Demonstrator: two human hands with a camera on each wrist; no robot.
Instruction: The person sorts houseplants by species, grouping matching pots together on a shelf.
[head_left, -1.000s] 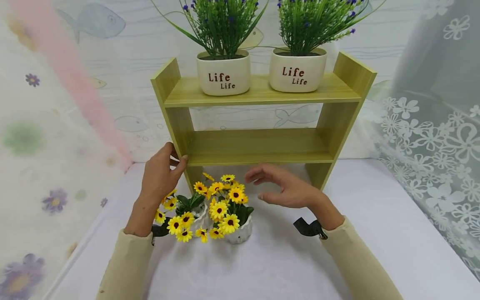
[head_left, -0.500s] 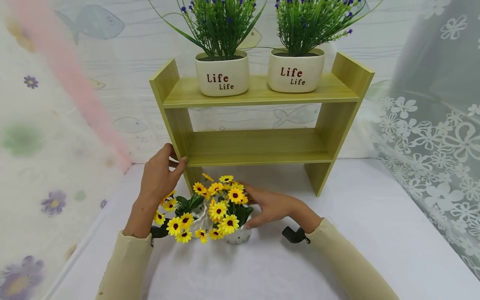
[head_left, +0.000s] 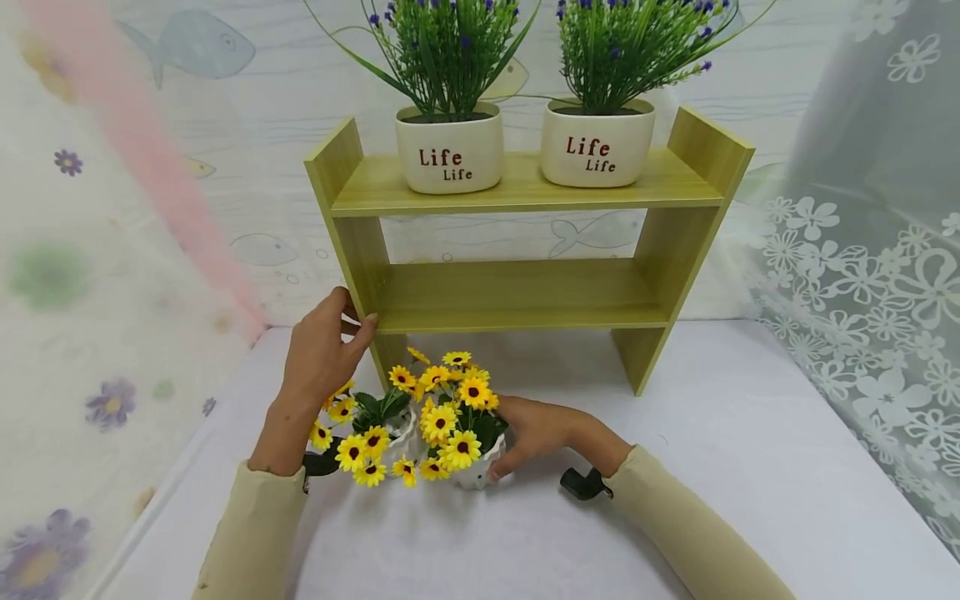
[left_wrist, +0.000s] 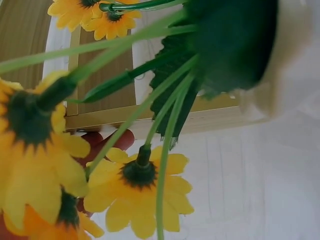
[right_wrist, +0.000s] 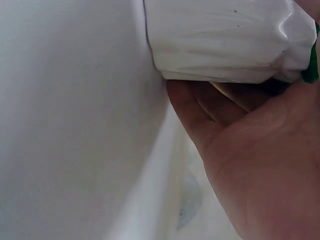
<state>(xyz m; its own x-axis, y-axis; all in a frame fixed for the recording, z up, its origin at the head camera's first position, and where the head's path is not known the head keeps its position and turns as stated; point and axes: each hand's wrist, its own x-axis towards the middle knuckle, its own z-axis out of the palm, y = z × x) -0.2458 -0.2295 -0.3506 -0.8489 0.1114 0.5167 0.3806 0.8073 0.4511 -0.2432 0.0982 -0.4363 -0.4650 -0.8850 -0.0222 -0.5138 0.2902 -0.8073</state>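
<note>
A white pot of yellow daisies (head_left: 480,467), standing on the white table (head_left: 750,467) before the wooden shelf (head_left: 517,292), is now clasped by the right hand (head_left: 536,429), while the shelf's left upright is held by the left hand (head_left: 318,358)

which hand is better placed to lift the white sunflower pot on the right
Right. The right hand is already wrapped around the right sunflower pot, fingers against its white wall. The left hand grips the shelf's left upright, apart from that pot.

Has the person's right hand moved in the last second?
Yes. The right hand dropped from below the green wooden shelf to the white sunflower pot, gripping it.
</note>
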